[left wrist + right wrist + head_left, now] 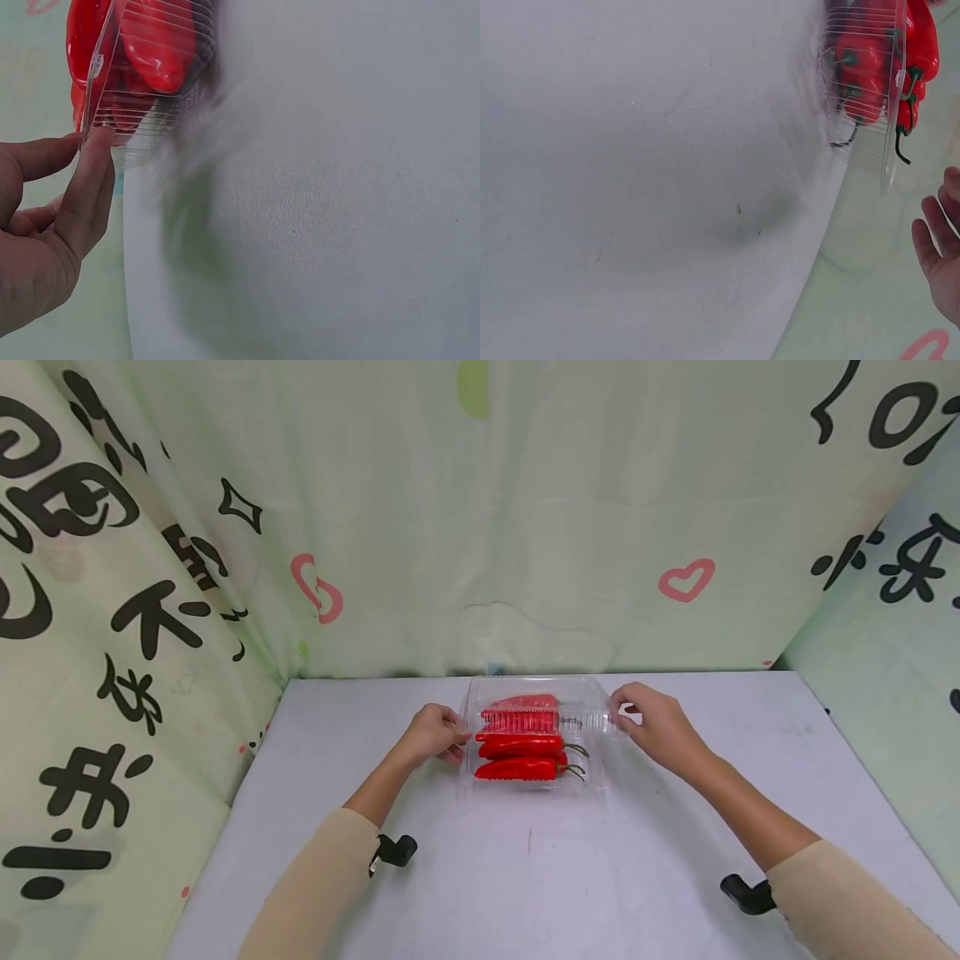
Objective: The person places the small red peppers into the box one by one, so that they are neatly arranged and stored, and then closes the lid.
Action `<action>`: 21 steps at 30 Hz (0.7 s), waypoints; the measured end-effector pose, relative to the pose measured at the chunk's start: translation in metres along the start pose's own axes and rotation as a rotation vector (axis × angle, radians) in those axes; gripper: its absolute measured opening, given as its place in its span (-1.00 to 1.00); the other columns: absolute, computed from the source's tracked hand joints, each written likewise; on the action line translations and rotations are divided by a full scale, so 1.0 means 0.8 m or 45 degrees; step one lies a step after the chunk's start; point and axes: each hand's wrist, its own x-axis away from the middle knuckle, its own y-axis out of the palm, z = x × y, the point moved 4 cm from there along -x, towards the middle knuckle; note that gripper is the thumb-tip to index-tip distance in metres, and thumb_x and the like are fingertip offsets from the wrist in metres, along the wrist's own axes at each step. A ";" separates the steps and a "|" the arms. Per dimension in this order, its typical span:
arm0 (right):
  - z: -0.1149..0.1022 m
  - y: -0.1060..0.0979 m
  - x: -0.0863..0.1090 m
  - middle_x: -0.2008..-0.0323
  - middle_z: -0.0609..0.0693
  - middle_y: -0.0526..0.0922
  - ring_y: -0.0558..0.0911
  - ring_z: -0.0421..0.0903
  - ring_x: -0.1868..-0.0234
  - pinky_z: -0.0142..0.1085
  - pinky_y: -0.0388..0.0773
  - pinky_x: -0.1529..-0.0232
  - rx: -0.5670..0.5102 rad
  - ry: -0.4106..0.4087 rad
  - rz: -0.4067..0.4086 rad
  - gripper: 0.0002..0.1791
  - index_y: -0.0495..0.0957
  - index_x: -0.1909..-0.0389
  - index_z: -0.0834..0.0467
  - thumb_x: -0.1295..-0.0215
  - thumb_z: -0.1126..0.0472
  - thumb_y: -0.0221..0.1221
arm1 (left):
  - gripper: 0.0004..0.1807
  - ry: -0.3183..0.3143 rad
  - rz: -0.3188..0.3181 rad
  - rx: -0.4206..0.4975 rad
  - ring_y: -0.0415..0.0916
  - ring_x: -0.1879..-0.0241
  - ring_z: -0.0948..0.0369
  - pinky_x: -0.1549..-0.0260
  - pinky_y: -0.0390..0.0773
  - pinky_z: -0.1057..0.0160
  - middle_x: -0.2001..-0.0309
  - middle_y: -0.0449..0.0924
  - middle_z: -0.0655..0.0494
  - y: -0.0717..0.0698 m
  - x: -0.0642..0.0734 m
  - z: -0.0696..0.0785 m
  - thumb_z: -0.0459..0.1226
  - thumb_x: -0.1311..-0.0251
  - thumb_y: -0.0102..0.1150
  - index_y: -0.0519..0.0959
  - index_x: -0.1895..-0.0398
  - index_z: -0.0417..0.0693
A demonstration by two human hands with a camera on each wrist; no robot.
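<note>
A clear plastic clamshell box (pixel 603 772) with ridged walls lies near the table's back edge. Several glossy red peppers (pixel 519 768) with thin green stems are in it. The clear lid (pixel 581 689) slants over the rear peppers. My left hand (pixel 438 732) pinches the box's left rim between thumb and fingers, as the left wrist view shows. On the right end of the lid, my right hand (pixel 651 725) pinches the plastic with thumb and forefinger. Only the outer fingers (pixel 924 241) of that hand show in the right wrist view, apart from the tray.
A white table (pixel 517 877) stretches out in front of the box. Behind it hangs a pale green curtain (pixel 562 543) with printed characters and hearts, and more of it closes both sides. Black camera mounts (pixel 397 850) sit on the wrists.
</note>
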 end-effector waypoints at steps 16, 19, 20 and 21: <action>0.006 0.014 0.014 0.24 0.00 0.68 0.68 0.00 0.16 0.04 0.74 0.11 0.058 -0.112 0.085 -0.66 0.59 0.25 0.14 -0.09 0.59 0.38 | -0.66 0.002 -0.071 0.130 0.77 0.40 0.03 0.47 0.78 0.17 0.15 0.65 -0.16 -0.002 0.025 -0.006 -0.22 -0.54 0.06 0.52 -0.16 -0.32; 0.007 0.017 0.016 0.25 -0.02 0.68 0.67 -0.02 0.16 0.02 0.73 0.12 0.062 -0.123 0.093 -0.65 0.59 0.24 0.13 -0.07 0.59 0.40 | -0.63 0.006 -0.099 0.157 0.78 0.34 -0.04 0.45 0.78 0.14 0.14 0.66 -0.17 -0.001 0.031 -0.008 -0.16 -0.60 -0.03 0.51 -0.17 -0.30; 0.007 0.017 0.017 0.24 -0.02 0.68 0.67 -0.02 0.16 0.01 0.73 0.13 0.067 -0.130 0.098 -0.64 0.59 0.24 0.14 -0.06 0.59 0.40 | -0.62 0.007 -0.105 0.162 0.78 0.33 -0.06 0.45 0.79 0.14 0.13 0.67 -0.16 -0.001 0.032 -0.009 -0.14 -0.61 -0.05 0.51 -0.17 -0.29; 0.007 0.018 0.017 0.24 -0.02 0.68 0.67 -0.03 0.16 0.01 0.73 0.13 0.068 -0.136 0.101 -0.64 0.59 0.24 0.14 -0.06 0.59 0.40 | -0.60 0.006 -0.110 0.172 0.78 0.31 -0.07 0.44 0.79 0.14 0.12 0.67 -0.16 0.000 0.033 -0.009 -0.12 -0.61 -0.06 0.51 -0.17 -0.28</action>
